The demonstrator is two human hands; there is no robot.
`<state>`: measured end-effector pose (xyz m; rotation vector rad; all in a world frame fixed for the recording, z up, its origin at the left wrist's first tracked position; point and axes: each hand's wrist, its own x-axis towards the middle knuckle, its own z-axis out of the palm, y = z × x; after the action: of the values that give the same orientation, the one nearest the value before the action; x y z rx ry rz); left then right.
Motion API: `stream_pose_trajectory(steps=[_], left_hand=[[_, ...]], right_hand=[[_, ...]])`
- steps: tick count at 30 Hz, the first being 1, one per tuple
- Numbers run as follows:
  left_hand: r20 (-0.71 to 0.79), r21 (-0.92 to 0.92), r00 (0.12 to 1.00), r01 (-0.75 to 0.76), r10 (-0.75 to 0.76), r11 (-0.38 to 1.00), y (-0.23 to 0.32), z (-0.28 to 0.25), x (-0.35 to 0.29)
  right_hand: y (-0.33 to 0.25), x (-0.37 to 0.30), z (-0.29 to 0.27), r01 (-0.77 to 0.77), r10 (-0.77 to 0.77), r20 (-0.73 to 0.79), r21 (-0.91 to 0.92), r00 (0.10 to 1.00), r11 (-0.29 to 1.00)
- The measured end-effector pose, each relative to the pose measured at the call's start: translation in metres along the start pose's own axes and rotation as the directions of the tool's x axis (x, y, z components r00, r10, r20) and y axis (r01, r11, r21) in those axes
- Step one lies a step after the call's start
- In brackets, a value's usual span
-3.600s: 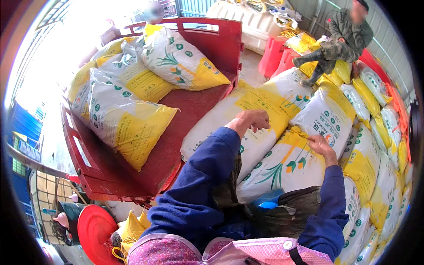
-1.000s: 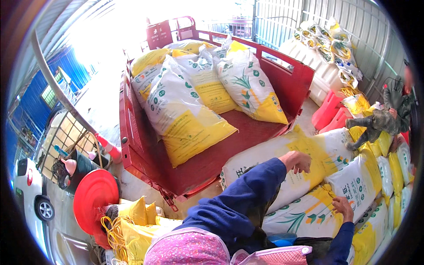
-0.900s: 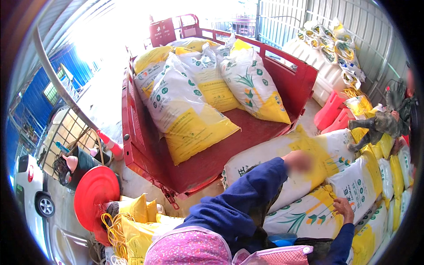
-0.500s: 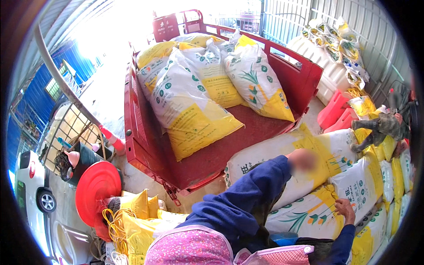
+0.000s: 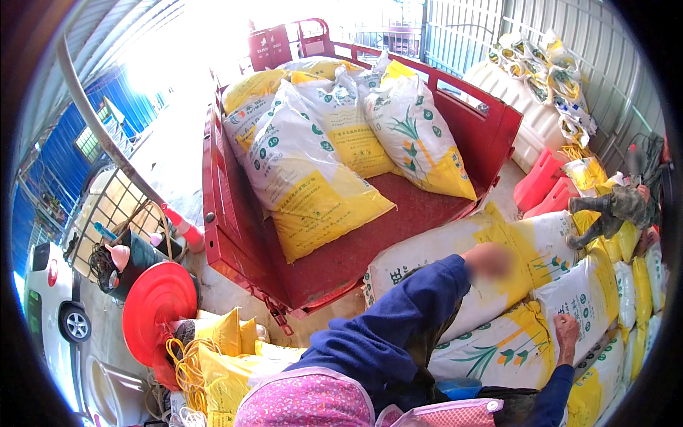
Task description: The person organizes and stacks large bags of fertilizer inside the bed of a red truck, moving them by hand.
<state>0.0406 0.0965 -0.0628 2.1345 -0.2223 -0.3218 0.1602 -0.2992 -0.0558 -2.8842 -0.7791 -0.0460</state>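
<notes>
Left hand (image 5: 489, 262): blurred, grip indiscernible, over white-and-yellow sack (image 5: 455, 233). Right hand (image 5: 567, 330): fingers curled together, over adjoining printed sack (image 5: 585, 293). Red cargo bed (image 5: 331, 274): filled sacks (image 5: 324, 199), leaning.

The right hand (image 5: 567, 331) has curled its fingers (image 5: 562, 323), loosely spread before, inward.

Strong daylight (image 5: 206, 43) floods in at the far left and far middle, bleaching the view outside to white. A pale ribbed metal wall (image 5: 562, 21) closes off the far right, meeting a railing (image 5: 409, 34) at the far side. At left, a ridged roof (image 5: 121, 35) slopes above a curving grey pole (image 5: 75, 91), with a blue wall (image 5: 60, 153) and small window (image 5: 88, 144) beyond. The floor (image 5: 231, 288) is pale grey.
</notes>
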Motion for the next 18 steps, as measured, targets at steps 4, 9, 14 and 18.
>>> stream_pose_trajectory(steps=[4,9,14,18], left_hand=[[-0.007,-0.044,1.0,-0.026,0.026,0.999,0.001,0.001,0.0],[0.024,0.073,0.998,0.061,-0.063,0.995,0.008,0.0,0.003],[0.009,0.033,1.0,0.016,-0.016,0.999,0.001,0.0,0.0],[0.033,0.09,0.998,0.041,-0.044,0.995,0.01,0.0,0.0]], right_hand=[[-0.023,0.002,-0.029,-0.197,0.212,-0.174,0.101,0.962,0.975],[-0.009,0.001,-0.018,-0.165,0.186,-0.129,0.159,0.974,0.973],[-0.009,0.006,-0.007,-0.155,0.203,-0.171,0.26,0.964,0.953],[-0.004,0.004,-0.001,-0.142,0.153,-0.093,0.114,0.984,0.983]])
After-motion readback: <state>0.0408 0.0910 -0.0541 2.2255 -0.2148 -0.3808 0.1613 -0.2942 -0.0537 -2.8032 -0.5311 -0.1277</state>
